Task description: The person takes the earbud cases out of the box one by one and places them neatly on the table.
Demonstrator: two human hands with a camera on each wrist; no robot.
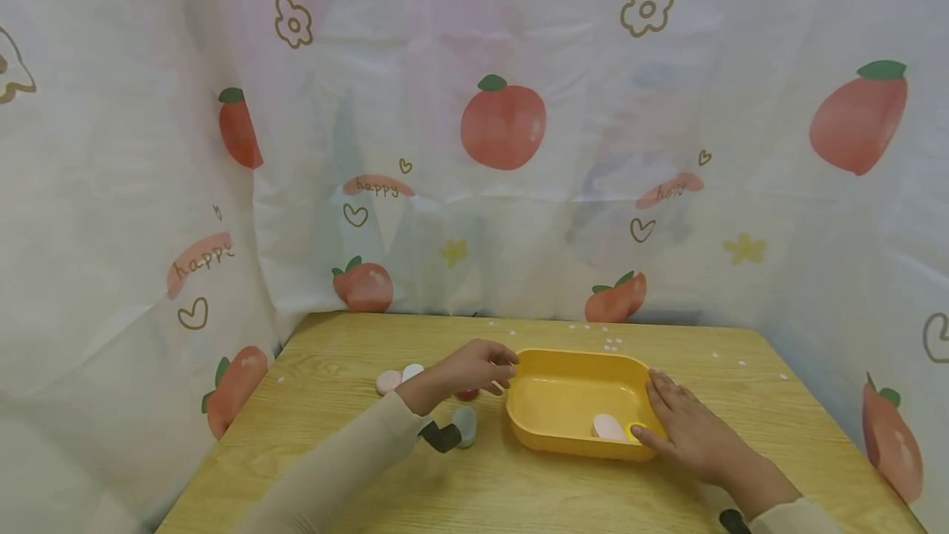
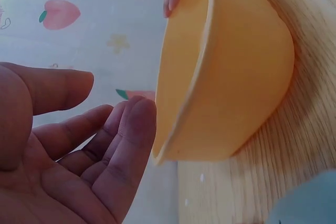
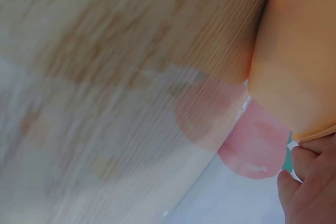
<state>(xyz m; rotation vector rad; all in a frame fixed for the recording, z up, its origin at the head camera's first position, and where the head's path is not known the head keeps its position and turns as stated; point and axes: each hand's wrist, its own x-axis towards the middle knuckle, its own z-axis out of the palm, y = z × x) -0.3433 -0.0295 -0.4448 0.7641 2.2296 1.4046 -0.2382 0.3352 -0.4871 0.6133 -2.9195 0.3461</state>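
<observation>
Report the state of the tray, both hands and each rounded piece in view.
Yellow tray: upright, uncovered, two pieces visible inside
Left hand: fingers loosely bent, holding nothing
Right hand: resting on tray's right side
Pink piece: inside tray
Yellow piece: inside, partly covered by right hand
Peach piece: outside tray
White piece: outside, partly hidden
Red piece: outside, partly hidden
Pale blue piece: outside, partly hidden

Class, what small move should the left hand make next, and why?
Probably move the left hand to the pale blue-green piece beside the tray: that hand looks empty, a pink piece lies inside the tray, and the right hand touches the tray, perhaps steadying it.
</observation>
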